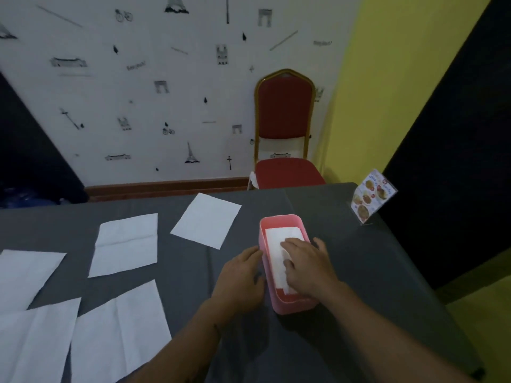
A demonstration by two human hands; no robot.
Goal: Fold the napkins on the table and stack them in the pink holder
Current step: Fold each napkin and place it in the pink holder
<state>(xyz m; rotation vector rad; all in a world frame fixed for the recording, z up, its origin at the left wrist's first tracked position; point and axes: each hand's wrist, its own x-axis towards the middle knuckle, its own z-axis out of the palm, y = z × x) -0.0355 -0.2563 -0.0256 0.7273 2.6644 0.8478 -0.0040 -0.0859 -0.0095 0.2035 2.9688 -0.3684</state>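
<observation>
Napkin lay folded inside the pink holder, right of centre on the dark table.
The right hand pressed it down with nearly straight fingers, while the left hand rested flat-fingered against the holder's left wall. Five unfolded napkins lay spread across the lower left; a menu card and a red chair stood farther back at upper right.

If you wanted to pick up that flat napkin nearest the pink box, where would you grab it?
The napkin lies flat and unfolded on the table, so nothing sticks up. Probably best to pinch its near right corner from above, beside the pink holder, and peel it upward.
</observation>
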